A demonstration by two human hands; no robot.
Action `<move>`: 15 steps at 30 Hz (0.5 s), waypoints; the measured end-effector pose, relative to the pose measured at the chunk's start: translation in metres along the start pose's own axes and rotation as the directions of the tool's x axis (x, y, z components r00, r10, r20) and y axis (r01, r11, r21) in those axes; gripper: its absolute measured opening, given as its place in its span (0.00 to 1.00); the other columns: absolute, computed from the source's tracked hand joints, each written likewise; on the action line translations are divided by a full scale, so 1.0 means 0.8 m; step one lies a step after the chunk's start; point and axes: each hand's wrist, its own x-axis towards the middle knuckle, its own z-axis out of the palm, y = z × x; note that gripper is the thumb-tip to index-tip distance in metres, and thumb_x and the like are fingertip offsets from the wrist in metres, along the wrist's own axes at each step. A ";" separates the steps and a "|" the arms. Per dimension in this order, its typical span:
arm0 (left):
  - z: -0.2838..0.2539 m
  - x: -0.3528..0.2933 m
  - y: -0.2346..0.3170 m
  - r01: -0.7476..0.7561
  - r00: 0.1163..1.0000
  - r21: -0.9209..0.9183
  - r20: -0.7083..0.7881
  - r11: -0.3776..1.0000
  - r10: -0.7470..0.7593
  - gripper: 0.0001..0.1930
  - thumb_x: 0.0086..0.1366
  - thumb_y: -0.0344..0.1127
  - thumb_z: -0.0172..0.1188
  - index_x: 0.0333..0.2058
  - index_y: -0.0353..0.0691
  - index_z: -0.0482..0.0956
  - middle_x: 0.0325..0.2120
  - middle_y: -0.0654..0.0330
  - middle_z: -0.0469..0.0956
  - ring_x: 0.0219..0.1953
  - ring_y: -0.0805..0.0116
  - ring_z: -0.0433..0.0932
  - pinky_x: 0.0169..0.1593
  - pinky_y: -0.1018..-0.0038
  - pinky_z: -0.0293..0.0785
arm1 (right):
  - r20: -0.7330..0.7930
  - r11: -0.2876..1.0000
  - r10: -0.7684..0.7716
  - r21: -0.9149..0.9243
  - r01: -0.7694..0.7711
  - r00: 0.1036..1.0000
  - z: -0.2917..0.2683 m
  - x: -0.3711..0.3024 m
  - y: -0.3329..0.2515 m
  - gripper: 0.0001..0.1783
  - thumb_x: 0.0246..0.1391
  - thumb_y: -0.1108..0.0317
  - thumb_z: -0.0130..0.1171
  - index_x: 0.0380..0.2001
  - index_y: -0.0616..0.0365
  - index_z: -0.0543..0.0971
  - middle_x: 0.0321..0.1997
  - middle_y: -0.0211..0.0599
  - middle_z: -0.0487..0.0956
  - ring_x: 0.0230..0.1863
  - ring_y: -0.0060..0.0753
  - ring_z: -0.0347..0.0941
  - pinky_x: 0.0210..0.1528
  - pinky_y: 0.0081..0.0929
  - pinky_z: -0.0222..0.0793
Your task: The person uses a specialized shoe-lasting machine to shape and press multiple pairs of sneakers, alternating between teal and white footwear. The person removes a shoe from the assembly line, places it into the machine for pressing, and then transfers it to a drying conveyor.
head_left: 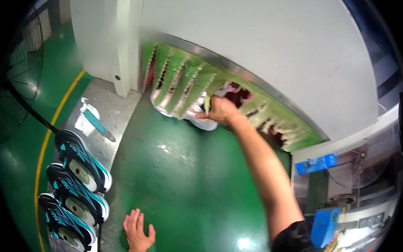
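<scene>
My right hand [222, 111] reaches far forward to a fringed green curtain [182, 75] at the mouth of a grey machine. Its thumb and fingers close on the edge of a white curved piece [204, 123] that looks like a shoe sole. More of the white, pinkish pieces [163, 102] show under the strips, partly hidden by them. Low in the view, my left hand [137, 230] is held over the green surface [181, 184], fingers stretched and nothing in it.
Three black and teal shoes [85, 165] with white soles stand in a row on a metal ledge at the left. A teal-handled tool [97, 123] lies on white paper beyond them. A fan [20, 83] stands far left; blue parts [325, 226] sit at the right.
</scene>
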 end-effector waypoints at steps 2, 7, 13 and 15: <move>0.005 -0.015 -0.013 -0.005 1.000 -0.002 0.001 1.000 0.005 0.26 0.48 0.36 0.60 0.47 0.30 0.70 0.53 0.46 0.67 0.57 0.49 0.66 0.58 0.50 0.58 | -0.090 0.990 0.138 0.004 -0.139 0.986 0.030 0.001 -0.016 0.45 0.37 0.32 0.62 0.44 0.65 0.73 0.41 0.57 0.77 0.43 0.51 0.75 0.44 0.43 0.71; -0.030 -0.002 0.007 0.057 0.997 0.030 -0.051 0.998 -0.056 0.25 0.50 0.33 0.58 0.48 0.30 0.69 0.54 0.47 0.67 0.59 0.49 0.63 0.62 0.52 0.54 | -0.292 0.971 0.202 0.184 -0.153 0.935 0.046 -0.109 -0.063 0.37 0.37 0.33 0.63 0.22 0.64 0.76 0.24 0.54 0.78 0.28 0.51 0.77 0.33 0.42 0.73; -0.031 0.002 0.050 -0.016 0.988 -0.076 -0.153 0.997 0.004 0.22 0.52 0.32 0.57 0.46 0.31 0.70 0.53 0.47 0.67 0.59 0.51 0.63 0.62 0.53 0.54 | 0.202 0.712 0.430 0.523 -0.468 0.880 0.173 -0.608 -0.116 0.28 0.52 0.50 0.58 0.49 0.62 0.73 0.46 0.50 0.76 0.50 0.46 0.72 0.53 0.37 0.67; -0.045 0.005 0.067 -0.088 0.984 -0.041 -0.156 0.995 0.080 0.21 0.54 0.31 0.57 0.47 0.30 0.70 0.51 0.47 0.70 0.57 0.52 0.66 0.61 0.56 0.58 | 0.594 0.108 0.644 0.553 -0.826 0.482 0.095 -0.752 -0.202 0.36 0.50 0.54 0.63 0.59 0.60 0.65 0.58 0.50 0.69 0.59 0.52 0.64 0.58 0.41 0.63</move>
